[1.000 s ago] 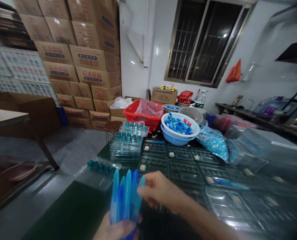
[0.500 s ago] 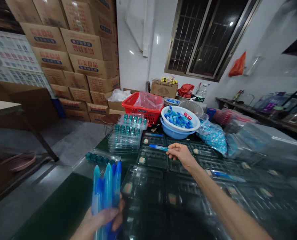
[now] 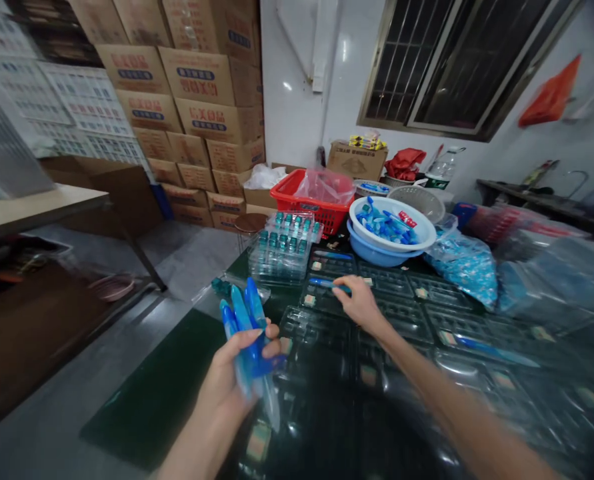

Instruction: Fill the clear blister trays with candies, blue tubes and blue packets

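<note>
My left hand is closed round a bundle of blue plastic sticks that fan upward over the table's near left edge. My right hand reaches forward and pinches one blue stick, laying it into a clear plastic blister tray. Several more clear trays cover the dark table, some with a small tan piece in a pocket.
A stack of filled trays with teal pieces stands behind. A white bowl of blue items sits in a blue basin beside a red basket. A bag of blue pieces lies right. Cardboard boxes are stacked far left.
My right hand drew one stick from the bundle, reached forward and lowered it onto a tray. The left hand rose with the bundle. The view shifted left.
</note>
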A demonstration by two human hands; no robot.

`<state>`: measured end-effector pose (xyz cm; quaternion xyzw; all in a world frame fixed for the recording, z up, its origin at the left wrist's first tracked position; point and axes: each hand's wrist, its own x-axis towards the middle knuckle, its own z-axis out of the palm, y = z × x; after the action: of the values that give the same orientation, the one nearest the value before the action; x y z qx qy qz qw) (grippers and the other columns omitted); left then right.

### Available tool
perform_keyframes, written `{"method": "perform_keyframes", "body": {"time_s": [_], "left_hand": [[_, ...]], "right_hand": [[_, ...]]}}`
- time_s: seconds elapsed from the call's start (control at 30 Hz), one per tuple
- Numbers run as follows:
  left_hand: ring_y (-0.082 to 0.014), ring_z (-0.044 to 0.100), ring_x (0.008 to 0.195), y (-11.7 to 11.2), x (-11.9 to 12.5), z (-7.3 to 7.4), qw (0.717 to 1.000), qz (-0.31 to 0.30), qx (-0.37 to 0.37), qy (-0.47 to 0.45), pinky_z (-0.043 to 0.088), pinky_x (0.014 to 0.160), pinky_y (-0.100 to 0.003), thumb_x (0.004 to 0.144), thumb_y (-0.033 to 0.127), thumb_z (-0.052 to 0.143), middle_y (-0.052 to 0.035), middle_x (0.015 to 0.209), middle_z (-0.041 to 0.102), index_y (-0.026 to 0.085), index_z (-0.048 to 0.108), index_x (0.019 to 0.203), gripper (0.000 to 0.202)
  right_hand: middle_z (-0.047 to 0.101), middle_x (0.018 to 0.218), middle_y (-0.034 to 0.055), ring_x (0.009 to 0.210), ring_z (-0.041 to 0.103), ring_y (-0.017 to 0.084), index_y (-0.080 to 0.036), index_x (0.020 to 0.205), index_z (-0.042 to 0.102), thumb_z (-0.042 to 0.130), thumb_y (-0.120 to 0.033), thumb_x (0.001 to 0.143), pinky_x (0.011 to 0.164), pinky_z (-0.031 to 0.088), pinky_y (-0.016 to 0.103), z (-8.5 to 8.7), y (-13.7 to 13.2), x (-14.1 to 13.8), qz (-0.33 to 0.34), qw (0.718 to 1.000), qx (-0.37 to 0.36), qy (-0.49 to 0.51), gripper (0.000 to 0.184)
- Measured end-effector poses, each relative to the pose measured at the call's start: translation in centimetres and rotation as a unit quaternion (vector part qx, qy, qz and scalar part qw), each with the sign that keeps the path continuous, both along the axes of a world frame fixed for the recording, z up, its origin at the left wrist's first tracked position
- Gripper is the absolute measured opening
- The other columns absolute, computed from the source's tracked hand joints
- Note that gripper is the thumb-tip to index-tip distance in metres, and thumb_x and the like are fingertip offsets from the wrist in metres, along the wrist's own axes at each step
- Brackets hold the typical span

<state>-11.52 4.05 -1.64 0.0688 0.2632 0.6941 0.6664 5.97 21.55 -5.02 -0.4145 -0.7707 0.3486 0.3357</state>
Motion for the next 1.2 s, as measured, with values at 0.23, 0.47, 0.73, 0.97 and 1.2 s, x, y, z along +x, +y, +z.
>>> {"method": "perform_keyframes", "body": {"time_s": [0.23,0.47,0.73,0.97,1.2], "left_hand": [[-0.009,0.046,0.056,-0.1,0.7,-0.7,0.998,0.055,0.019,0.01,0.046,0.058,-0.027,0.073,0.008,0.049,-0.0028,0.073,0.052,0.013,0.055,0.082,0.011],[-0.0092,0.047,0.055,-1.6,2.1,-0.7,0.992,0.042,0.008,0.121,0.043,0.057,-0.026,0.071,0.009,0.053,-0.0014,0.072,0.054,0.013,0.057,0.083,0.013],[-0.0111,0.048,0.052,-3.1,2.3,0.3,0.957,-0.09,0.055,0.27,0.035,0.049,-0.024,0.066,0.007,0.052,-0.0059,0.077,0.058,0.012,0.057,0.09,0.024],[-0.0098,0.048,0.05,-3.0,0.3,-0.8,0.978,-0.046,-0.019,0.202,0.038,0.05,-0.023,0.07,0.01,0.053,-0.0057,0.077,0.06,0.015,0.055,0.092,0.023],[-0.0075,0.043,0.05,-5.3,-3.6,-0.7,0.979,0.027,-0.042,0.199,0.04,0.048,-0.022,0.066,0.008,0.057,-0.0024,0.071,0.052,0.015,0.057,0.09,0.025]], "right_hand": [[0.056,0.073,-0.0004,0.063,0.052,0.013,-0.02,0.089,0.053,0.049,-0.028,0.082,0.056,0.038,0.022,1.1,-13.8,-1.8,0.15,0.977,-0.127,0.086,0.011],[0.056,0.078,0.0017,0.068,0.052,0.013,-0.021,0.09,0.054,0.049,-0.027,0.082,0.06,0.04,0.024,3.6,-14.8,-2.0,0.074,0.99,-0.019,0.118,0.011],[0.047,0.049,-0.0047,0.039,0.044,0.007,-0.014,0.07,0.052,0.053,-0.034,0.079,0.038,0.031,0.016,5.8,-11.0,-4.3,0.153,0.951,-0.194,0.184,0.022],[0.051,0.051,-0.0039,0.042,0.044,0.007,-0.015,0.073,0.053,0.061,-0.036,0.074,0.039,0.032,0.017,4.8,-8.5,-0.2,0.037,0.931,-0.208,0.298,0.022],[0.063,0.07,0.0039,0.06,0.057,0.014,-0.014,0.081,0.059,0.067,-0.033,0.067,0.051,0.04,0.022,2.0,-7.1,6.8,0.018,0.964,-0.199,0.175,0.025]]}}
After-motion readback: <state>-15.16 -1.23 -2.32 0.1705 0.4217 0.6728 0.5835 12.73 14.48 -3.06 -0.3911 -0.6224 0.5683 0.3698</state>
